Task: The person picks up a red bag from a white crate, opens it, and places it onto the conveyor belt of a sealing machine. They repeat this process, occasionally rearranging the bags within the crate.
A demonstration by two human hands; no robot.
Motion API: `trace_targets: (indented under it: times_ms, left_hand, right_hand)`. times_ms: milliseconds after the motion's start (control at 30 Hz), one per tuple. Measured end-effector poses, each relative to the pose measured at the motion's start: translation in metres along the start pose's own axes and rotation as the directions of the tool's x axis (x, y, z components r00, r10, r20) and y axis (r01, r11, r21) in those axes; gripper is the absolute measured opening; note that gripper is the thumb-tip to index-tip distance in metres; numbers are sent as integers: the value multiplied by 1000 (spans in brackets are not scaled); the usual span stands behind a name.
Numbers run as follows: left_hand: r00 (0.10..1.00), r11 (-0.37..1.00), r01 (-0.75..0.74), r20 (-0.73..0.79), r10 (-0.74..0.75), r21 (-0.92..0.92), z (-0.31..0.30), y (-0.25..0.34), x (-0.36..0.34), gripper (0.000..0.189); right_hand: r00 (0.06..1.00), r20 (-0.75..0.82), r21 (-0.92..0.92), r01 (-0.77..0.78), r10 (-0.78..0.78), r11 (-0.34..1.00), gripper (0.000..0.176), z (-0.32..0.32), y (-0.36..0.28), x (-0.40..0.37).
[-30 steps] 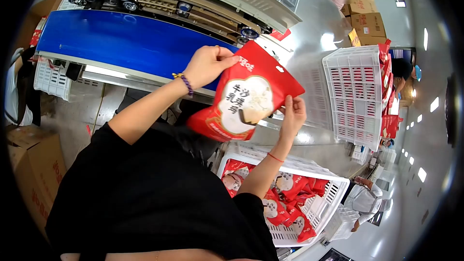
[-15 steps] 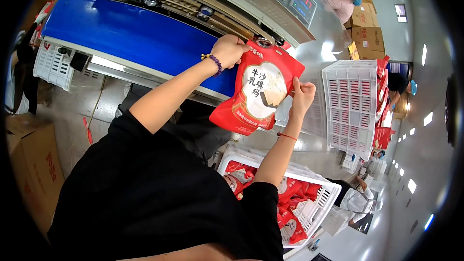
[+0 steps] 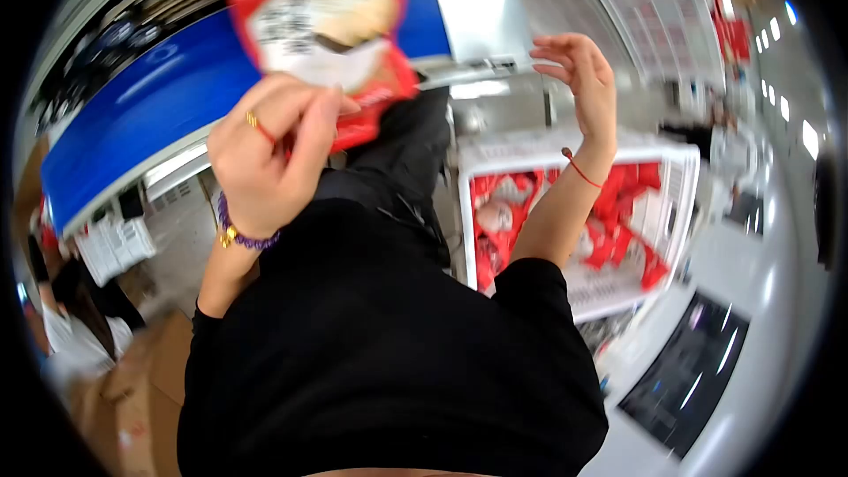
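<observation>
A red bag (image 3: 322, 22) with a pale oval panel hangs over the blue belt at the top, blurred by motion. My left hand (image 3: 274, 150), with a purple bead bracelet, is closed in a pinch at the bag's lower edge. To the right, my right hand (image 3: 579, 79) is raised with its fingers apart and nothing in them, above the near end of a white crate (image 3: 574, 155) holding several red bags. A red string circles that wrist.
The blue belt (image 3: 141, 128) of the machine runs along the left. Another white crate (image 3: 654, 9) stands upper right. A cardboard box (image 3: 141, 389) is lower left, with a person (image 3: 79, 331) beside it.
My right hand has let go of the red bag and moved away from it. My left hand now pinches the bag's lower part instead of its top. The view has swung downward.
</observation>
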State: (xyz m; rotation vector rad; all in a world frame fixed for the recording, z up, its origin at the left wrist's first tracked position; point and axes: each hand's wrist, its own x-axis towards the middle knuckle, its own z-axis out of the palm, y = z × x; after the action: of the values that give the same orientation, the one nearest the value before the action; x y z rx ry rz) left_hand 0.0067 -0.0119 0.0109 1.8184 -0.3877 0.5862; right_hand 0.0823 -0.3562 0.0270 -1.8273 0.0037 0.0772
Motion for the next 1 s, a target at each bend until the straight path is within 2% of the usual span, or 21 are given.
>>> trace_targets:
  times_ms: [33,133,200,267,333,367,433,500,533,567,633,667,700,733,767,800,833,867,900,967,1000]
  left_hand:
    - [996,998,-36,82,40,-49,9,8,-2,4]
    - [941,989,-2,336,53,-151,35,16,-4,4]
    - [920,984,27,389,44,-175,46,16,-4,4]
    - [895,970,80,445,30,-228,69,23,-3,4]
    - [877,971,62,476,59,-233,75,28,-6,3]
    - [864,971,49,498,76,-233,78,29,-8,3]
    - [855,979,42,514,69,-201,78,30,-13,1]
    - [804,985,83,594,23,-151,75,30,-16,5]
    - [808,988,72,589,21,-135,71,31,-16,6]
    - [818,992,64,575,12,-112,79,29,-17,6]
    - [845,990,102,534,-32,-101,75,23,-6,7]
    - [839,987,134,540,-65,-90,76,18,-13,8]
    - [824,967,213,558,-100,-142,79,16,-21,7]
    - [846,987,144,527,-83,-75,71,1,0,8]
    - [811,990,127,581,-67,-63,84,3,-5,12]
    - [755,980,165,653,-52,-113,95,10,-15,19]
    - [732,986,58,678,66,-158,91,-2,-4,31]
    - [705,971,58,698,123,-230,105,6,-7,37]
    - [675,952,63,715,180,-299,111,6,-13,44]
    - [647,918,49,712,271,-394,86,1,-10,49]
    - [651,869,147,707,275,-473,74,21,4,45]
  right_hand:
    - [1000,-24,73,-12,14,997,39,-29,8,-31]
    - [900,-360,96,-225,245,970,49,-102,56,-134]
    - [702,-613,-1,-459,362,889,45,-113,102,-188]
    - [547,-717,-64,-670,433,740,41,-116,155,-221]
    - [430,-603,-32,-855,672,518,62,-116,202,-236]
    - [443,-607,-54,-851,659,523,68,-106,227,-232]
    - [524,-724,-387,-847,448,365,60,-109,319,-226]
    - [632,-752,-527,-747,187,405,58,-91,322,-208]
    - [619,-742,-557,-782,257,279,44,-90,304,-201]
    - [615,-771,-565,-780,163,271,40,-101,310,-196]
    - [663,-745,-601,-715,73,357,44,-115,263,-180]
    - [620,-778,-514,-718,97,470,46,-129,255,-201]
    - [572,-810,-412,-712,130,568,40,-107,174,-214]
    - [661,-746,-340,-485,82,806,34,-108,172,-165]
    - [638,-737,-234,-550,222,802,31,-128,152,-201]
    - [735,-673,-196,-291,87,937,25,-121,112,-226]
    - [736,-673,-256,-322,71,912,29,-129,125,-211]
    - [770,-616,-72,-265,166,961,30,-144,105,-240]
    - [691,-722,-233,-201,-31,951,31,-142,107,-252]
    - [787,-616,-234,-167,-13,958,27,-82,55,-235]
    - [840,-542,-246,-145,-12,958,26,-67,31,-226]
